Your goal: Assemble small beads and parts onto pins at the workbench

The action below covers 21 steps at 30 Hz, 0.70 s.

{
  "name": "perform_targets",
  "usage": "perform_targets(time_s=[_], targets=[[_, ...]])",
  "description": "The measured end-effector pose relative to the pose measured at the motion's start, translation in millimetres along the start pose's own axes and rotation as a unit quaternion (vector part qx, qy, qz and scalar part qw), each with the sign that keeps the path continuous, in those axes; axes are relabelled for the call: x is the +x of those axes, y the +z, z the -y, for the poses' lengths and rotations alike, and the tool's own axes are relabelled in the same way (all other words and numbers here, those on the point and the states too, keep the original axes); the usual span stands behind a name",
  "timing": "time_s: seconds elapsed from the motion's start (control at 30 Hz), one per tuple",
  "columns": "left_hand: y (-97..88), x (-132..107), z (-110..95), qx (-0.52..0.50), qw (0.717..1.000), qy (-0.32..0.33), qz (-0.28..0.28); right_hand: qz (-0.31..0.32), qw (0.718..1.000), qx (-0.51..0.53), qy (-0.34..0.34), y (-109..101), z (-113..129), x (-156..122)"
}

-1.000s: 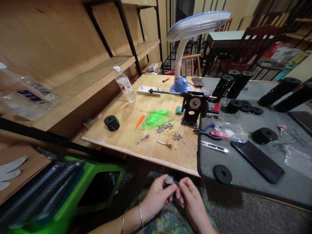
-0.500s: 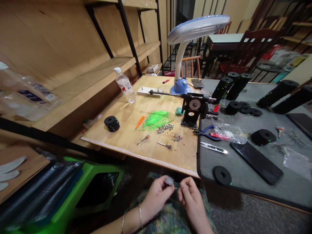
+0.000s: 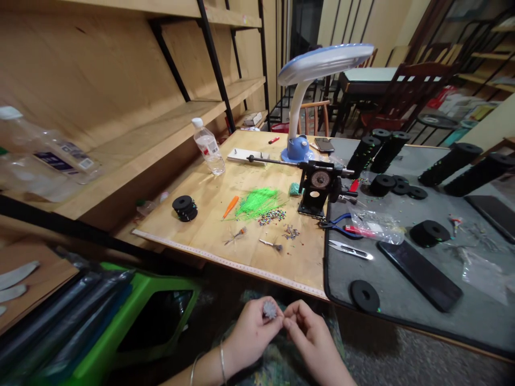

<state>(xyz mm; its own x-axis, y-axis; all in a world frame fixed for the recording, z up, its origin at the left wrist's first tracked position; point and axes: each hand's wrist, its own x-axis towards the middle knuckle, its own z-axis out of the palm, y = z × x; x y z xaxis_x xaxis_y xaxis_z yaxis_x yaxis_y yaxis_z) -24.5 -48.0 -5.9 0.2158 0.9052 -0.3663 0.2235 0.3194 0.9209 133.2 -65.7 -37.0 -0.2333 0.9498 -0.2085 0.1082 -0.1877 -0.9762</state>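
My left hand (image 3: pixel 253 327) is closed around a small grey tufted bundle (image 3: pixel 269 309), whose spiky end shows above the thumb and forefinger. Beside it, my right hand (image 3: pixel 306 329) pinches with thumb and forefinger, its tips touching or almost touching those of the left. What the right fingers hold is too small to make out. Both hands are over my lap, just off the table's front edge. On the wooden table (image 3: pixel 217 244) beyond them lie two small bundles of thin strands, one with an orange end (image 3: pixel 240 232) and one dark-ended (image 3: pixel 276 246).
Bright green strands (image 3: pixel 259 202), colourful beads (image 3: pixel 271 216) and an orange tool (image 3: pixel 230 206) lie mid-table. A black winding device (image 3: pixel 316 187) and a lamp (image 3: pixel 298 147) stand behind. Pliers (image 3: pixel 341 226), snips (image 3: pixel 350 250), a phone (image 3: pixel 420 276) and black foam spools (image 3: pixel 365 296) occupy the right.
My two hands have come closer together, and the right fingertips now meet the left ones. The grey bundle has turned its end more towards me. The view has tilted slightly.
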Motion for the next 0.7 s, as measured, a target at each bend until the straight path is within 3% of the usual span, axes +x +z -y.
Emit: perform_targets(time_s=[0.23,0.4,0.47,0.57,0.7], targets=[[-13.0,-10,-8,0.033,0.999,0.017,0.017,0.061,0.981,-0.178,-0.052,-2,19,3],[-27.7,-10,-19,-0.117,0.993,0.006,0.023,0.091,0.976,-0.185,-0.075,-8,39,6],[-32.4,-8,-23,-0.215,0.975,-0.034,0.036,0.096,0.975,-0.182,-0.081,-13,47,7],[-34.7,-6,-28,-0.355,0.926,-0.086,0.098,0.091,0.972,-0.191,-0.100,-19,57,10],[-38.3,-6,-38,-0.480,0.863,-0.080,0.133,0.076,0.966,-0.216,-0.122,-28,67,13]])
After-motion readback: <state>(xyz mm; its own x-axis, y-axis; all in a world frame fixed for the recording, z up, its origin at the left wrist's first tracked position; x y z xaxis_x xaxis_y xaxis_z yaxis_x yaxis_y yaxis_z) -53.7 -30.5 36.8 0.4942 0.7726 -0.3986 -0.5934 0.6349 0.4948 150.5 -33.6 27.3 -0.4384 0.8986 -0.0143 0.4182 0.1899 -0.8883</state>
